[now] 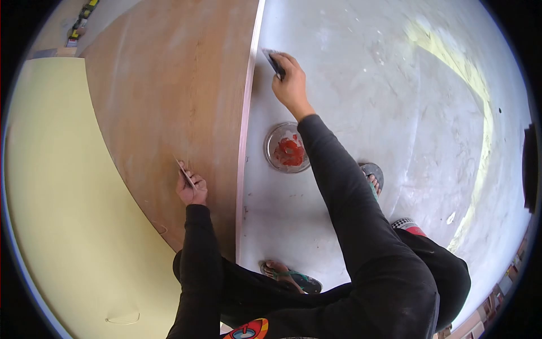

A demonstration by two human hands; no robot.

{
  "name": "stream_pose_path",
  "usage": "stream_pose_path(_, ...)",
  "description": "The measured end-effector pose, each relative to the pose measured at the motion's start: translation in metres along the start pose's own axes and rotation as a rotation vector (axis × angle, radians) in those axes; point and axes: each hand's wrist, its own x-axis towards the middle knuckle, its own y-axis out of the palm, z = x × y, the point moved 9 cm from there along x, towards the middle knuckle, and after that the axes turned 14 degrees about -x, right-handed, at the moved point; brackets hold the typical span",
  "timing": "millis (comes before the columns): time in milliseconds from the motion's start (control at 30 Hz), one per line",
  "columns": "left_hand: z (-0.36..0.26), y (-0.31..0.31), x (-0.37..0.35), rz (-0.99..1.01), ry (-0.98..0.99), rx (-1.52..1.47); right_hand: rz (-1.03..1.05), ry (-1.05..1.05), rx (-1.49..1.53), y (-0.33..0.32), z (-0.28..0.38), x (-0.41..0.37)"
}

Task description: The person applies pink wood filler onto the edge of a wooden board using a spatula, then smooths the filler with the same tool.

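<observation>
My right hand [292, 85] is closed around a putty knife [276, 64] with a dark handle, its blade near the pale edge strip [249, 96] of a brown wooden board [186, 101]. Lower on the left, my left hand [193, 187] grips a thin flat scraper [184, 173], seen almost edge-on over the board. On the grey floor below my right hand sits a round clear dish [272, 159] with red paste [289, 151] smeared inside. My right forearm covers part of the dish's right rim.
A pale yellow panel [62, 186] lies left of the board. My sandalled feet are on the floor; a red-and-checkered can [410, 226] stands by my right leg. A yellow-and-black tool [79, 25] lies at top left. A yellowish streak [483, 113] crosses the floor on the right.
</observation>
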Motion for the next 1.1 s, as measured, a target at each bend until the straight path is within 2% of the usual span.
stream_pose_path(33, 0.002, 0.004, 0.000, 0.051, -0.013, -0.102, -0.030, 0.005, -0.011, 0.004, -0.002, 0.006)
stream_pose_path(167, 0.003, 0.005, 0.004, 0.069, -0.069, -0.121, -0.048, 0.072, -0.007, 0.036, -0.021, 0.018)
stream_pose_path(367, 0.008, 0.009, 0.007, 0.094, -0.110, -0.176, -0.095, 0.077, 0.118, 0.054, 0.001, -0.011)
stream_pose_path(433, 0.009, 0.012, 0.009, 0.104, -0.114, -0.167, -0.034, 0.135, 0.184, 0.044, 0.007, -0.030)
stream_pose_path(500, 0.009, 0.013, 0.008, 0.099, -0.115, -0.181, 0.120, 0.104, 0.438, 0.040, 0.010, -0.040)
stream_pose_path(567, 0.009, 0.011, 0.008, 0.091, -0.115, -0.197, 0.179, 0.101, 0.434, 0.034, -0.003, -0.023)
stream_pose_path(633, 0.009, 0.010, 0.007, 0.085, -0.116, -0.215, 0.095, 0.239, 0.401, 0.039, -0.039, 0.004)
stream_pose_path(800, 0.014, 0.019, 0.010, 0.105, -0.136, -0.192, 0.156, 0.219, 0.375, 0.061, -0.044, 0.048)
stream_pose_path(967, 0.014, 0.019, 0.010, 0.099, -0.125, -0.186, 0.212, 0.186, 0.319, 0.065, -0.037, 0.017)
stream_pose_path(1033, 0.016, 0.019, 0.011, 0.106, -0.128, -0.195, 0.242, 0.266, 0.283, 0.061, -0.030, -0.008)
stream_pose_path(1100, 0.013, 0.014, 0.009, 0.096, -0.120, -0.201, 0.269, 0.257, 0.282, 0.049, -0.013, -0.032)
